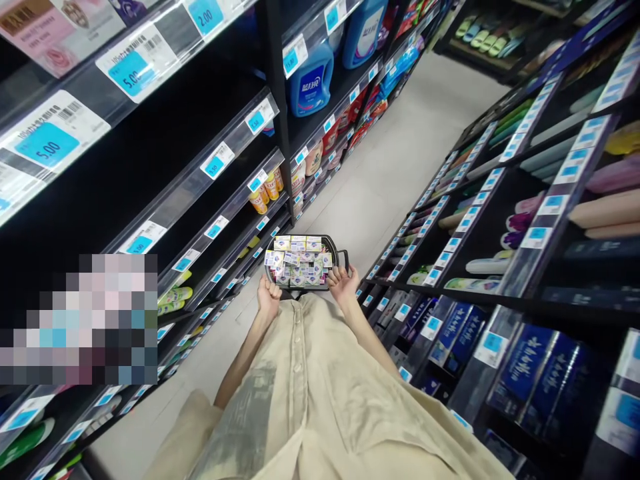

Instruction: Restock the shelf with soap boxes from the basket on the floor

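Observation:
A black shopping basket (pixel 338 253) sits low in the aisle in front of me, filled with several small white, green and blue boxes (pixel 299 261). My left hand (pixel 269 295) is curled into a loose fist at the basket's near left edge; what it grips is hidden. My right hand (pixel 343 282) hangs at the near right corner, palm turned up, fingers partly spread and holding nothing. A beige buttoned garment covers my body below the hands.
Dark shelving with blue price tags (pixel 135 70) lines the left side, holding detergent bottles (pixel 311 83) and yellow cans (pixel 265 191). Shelves of boxed goods (pixel 525 360) and rolled items line the right. A pale floor aisle (pixel 400 153) runs ahead between them.

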Motion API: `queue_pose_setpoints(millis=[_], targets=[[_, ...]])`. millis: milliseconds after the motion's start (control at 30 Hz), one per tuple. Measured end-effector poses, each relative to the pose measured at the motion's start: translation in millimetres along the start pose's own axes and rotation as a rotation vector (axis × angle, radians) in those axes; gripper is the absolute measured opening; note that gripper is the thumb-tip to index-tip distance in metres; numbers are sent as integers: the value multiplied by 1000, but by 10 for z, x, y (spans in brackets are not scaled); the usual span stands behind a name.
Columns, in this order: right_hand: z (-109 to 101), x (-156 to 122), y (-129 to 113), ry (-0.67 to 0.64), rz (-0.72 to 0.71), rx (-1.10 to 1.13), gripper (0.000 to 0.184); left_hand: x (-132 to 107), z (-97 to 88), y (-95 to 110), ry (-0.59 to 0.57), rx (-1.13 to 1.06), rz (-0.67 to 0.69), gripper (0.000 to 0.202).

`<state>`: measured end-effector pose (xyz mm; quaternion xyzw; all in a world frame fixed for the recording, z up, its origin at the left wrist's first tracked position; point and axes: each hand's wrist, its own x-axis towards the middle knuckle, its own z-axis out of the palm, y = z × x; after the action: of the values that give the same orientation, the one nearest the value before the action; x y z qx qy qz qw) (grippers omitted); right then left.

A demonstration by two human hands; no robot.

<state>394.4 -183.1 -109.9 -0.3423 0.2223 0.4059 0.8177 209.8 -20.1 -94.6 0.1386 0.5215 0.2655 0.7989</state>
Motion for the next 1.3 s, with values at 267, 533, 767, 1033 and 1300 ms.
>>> queue_pose_setpoints(millis=[267, 533, 767, 1033, 1300], targets=[[-27, 113, 96, 23, -19, -103, 65, 47, -173, -26, 108, -9, -6, 64], [-61, 311, 162, 104, 62, -233, 74, -119, -430, -205, 197, 26, -45, 63], [66, 489, 147, -17, 167, -321, 75, -101, -459, -226, 252, 113, 23, 65], [124, 581, 177, -72, 155, -469, 75, 124, -214, -272, 183, 289, 20, 66], [-131, 850, 251, 65, 88, -772, 63, 527, -131, -185, 92, 636, 17, 65]])
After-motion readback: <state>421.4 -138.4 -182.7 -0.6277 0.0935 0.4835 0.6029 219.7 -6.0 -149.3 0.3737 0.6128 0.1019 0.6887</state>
